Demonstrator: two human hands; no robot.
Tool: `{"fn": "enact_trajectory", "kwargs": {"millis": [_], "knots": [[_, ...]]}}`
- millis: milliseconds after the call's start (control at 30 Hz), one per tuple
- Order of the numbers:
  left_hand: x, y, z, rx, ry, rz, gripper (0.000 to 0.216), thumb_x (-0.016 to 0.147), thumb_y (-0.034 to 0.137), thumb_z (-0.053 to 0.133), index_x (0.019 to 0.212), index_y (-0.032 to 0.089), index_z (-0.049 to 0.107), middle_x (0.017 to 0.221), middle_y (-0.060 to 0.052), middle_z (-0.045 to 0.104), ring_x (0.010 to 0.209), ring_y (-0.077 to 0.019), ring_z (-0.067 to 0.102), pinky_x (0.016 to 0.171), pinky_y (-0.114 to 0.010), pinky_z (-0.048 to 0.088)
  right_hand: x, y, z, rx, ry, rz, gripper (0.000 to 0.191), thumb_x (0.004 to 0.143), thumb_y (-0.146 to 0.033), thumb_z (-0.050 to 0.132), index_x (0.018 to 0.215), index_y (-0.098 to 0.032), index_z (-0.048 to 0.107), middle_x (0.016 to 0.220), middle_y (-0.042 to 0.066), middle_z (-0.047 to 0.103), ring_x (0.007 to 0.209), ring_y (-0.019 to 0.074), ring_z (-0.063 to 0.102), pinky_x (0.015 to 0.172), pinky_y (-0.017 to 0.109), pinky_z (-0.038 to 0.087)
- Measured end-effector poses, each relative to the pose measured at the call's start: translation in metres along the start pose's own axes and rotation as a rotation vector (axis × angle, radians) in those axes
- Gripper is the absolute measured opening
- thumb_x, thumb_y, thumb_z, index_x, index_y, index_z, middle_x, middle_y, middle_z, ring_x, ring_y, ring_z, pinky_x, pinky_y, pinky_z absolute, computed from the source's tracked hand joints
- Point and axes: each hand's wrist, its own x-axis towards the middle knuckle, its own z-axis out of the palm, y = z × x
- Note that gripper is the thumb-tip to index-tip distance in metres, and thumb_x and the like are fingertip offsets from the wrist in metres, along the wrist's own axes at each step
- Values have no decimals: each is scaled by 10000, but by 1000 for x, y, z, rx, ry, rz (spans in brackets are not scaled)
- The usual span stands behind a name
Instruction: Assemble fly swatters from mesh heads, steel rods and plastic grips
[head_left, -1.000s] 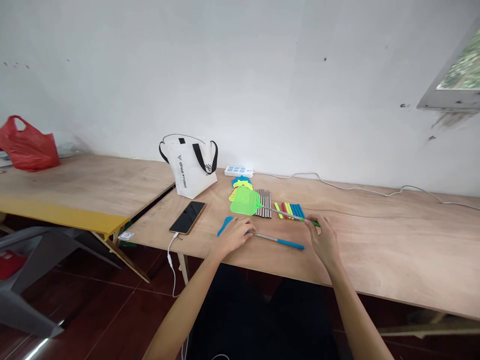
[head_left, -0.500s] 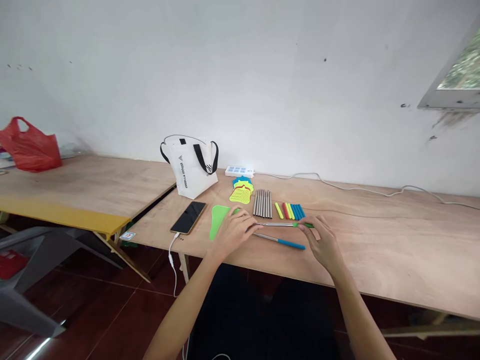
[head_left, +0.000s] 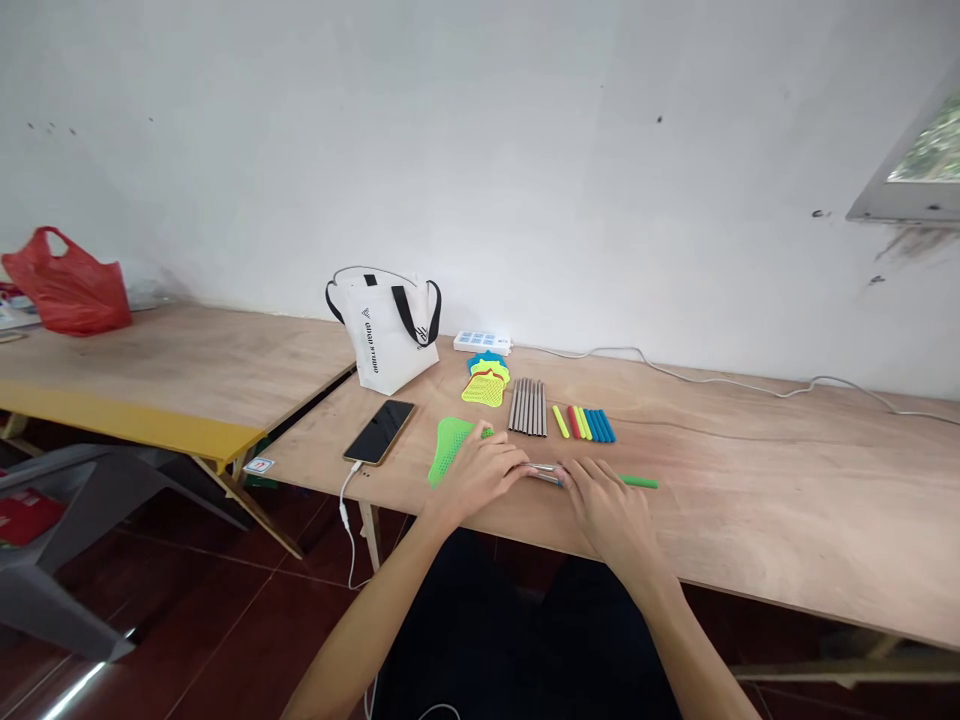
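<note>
A green fly swatter (head_left: 448, 447) with a metal rod is in both my hands. My left hand (head_left: 484, 472) is closed on the rod just beside its perforated green head. My right hand (head_left: 611, 508) has its fingers closed around the rod, and the green grip (head_left: 639, 482) sticks out to the right of it. Between the hands shows part of a second rod with a blue grip (head_left: 552, 479), mostly hidden by my right hand. Behind them lie several metal tubes (head_left: 528, 408) in a row, beside short yellow, red and blue sleeves (head_left: 592, 424).
Yellow, red and blue swatter heads (head_left: 484, 388) are stacked near a white power strip (head_left: 482, 342). To the left are a white bag (head_left: 390, 345) and a black phone (head_left: 381, 432) on a charging cable. A red plastic bag (head_left: 71, 290) sits on the neighbouring table.
My right hand has slid left from the green grip onto the rod, close to my left hand. The green swatter head has shifted slightly right. The blue grip is now mostly covered.
</note>
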Motion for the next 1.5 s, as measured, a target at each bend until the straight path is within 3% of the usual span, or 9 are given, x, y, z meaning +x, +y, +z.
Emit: {"fn": "enact_trajectory", "kwargs": {"millis": [200, 367, 500, 700, 867, 1033, 1133, 1300, 1500], "knots": [[2, 11, 3, -18, -35, -27, 393, 1058, 454, 466, 890, 211, 726, 819, 2, 750, 801, -176, 606, 869, -371, 313, -7, 0, -19, -112, 69, 13, 341, 1047, -438, 439, 1041, -244, 719, 973, 103, 760, 916, 278, 609, 725, 373, 350], [2, 19, -1, -17, -50, -13, 431, 1074, 448, 422, 897, 216, 739, 800, -18, 746, 796, -186, 598, 867, -378, 318, -2, 3, -14, -101, 74, -6, 425, 1050, -461, 429, 791, -239, 682, 818, 83, 750, 867, 263, 628, 869, 422, 332], [1, 15, -5, -30, -32, -7, 453, 1074, 459, 420, 863, 207, 733, 808, -19, 758, 788, -184, 597, 909, -394, 316, 4, 3, -2, 19, 25, 46, 528, 1062, -507, 363, 681, -231, 603, 675, 41, 697, 660, 197, 610, 725, 330, 348], [0, 7, -10, -13, -40, 108, 438, 1071, 466, 423, 906, 215, 742, 840, -15, 768, 784, -177, 585, 886, -381, 330, 3, 4, 18, -21, 49, 156, 663, 1048, -591, 297, 609, -222, 629, 548, 48, 655, 476, 159, 546, 549, 295, 164], [-5, -8, -25, 18, 9, 109, 442, 1078, 451, 416, 908, 214, 749, 835, -9, 768, 773, -165, 580, 898, -373, 329, 4, 51, 20, -16, 87, 163, 715, 1027, -617, 298, 540, -207, 624, 503, 60, 622, 439, 132, 487, 541, 295, 155], [-13, -28, -40, 5, 21, 43, 450, 1075, 449, 430, 859, 234, 762, 790, 8, 757, 737, -156, 574, 869, -358, 329, -4, 123, 0, 34, 160, 282, 712, 1004, -607, 321, 416, -208, 369, 380, 13, 414, 371, 93, 358, 513, 296, 197], [-12, -26, -37, -5, 1, 41, 436, 1076, 436, 429, 890, 238, 769, 774, 6, 750, 742, -160, 573, 883, -361, 339, -11, 144, -10, 57, 182, 317, 671, 984, -601, 353, 433, -219, 322, 370, -4, 356, 356, 89, 319, 499, 309, 195], [-7, -13, -37, 7, 27, 10, 350, 1050, 425, 498, 925, 241, 768, 943, -18, 734, 922, -180, 604, 1044, -420, 331, -14, 147, -20, 7, 280, 335, 652, 962, -586, 397, 430, -219, 308, 393, 1, 341, 398, 92, 300, 490, 307, 181], [-8, -12, -50, 134, 287, -153, 234, 979, 424, 621, 887, 242, 736, 1355, -54, 585, 1324, -282, 499, 1251, -611, 95, -9, 139, -28, -55, 336, 410, 677, 970, -644, 367, 449, -212, 381, 425, 1, 361, 439, 110, 353, 509, 294, 219]]}}
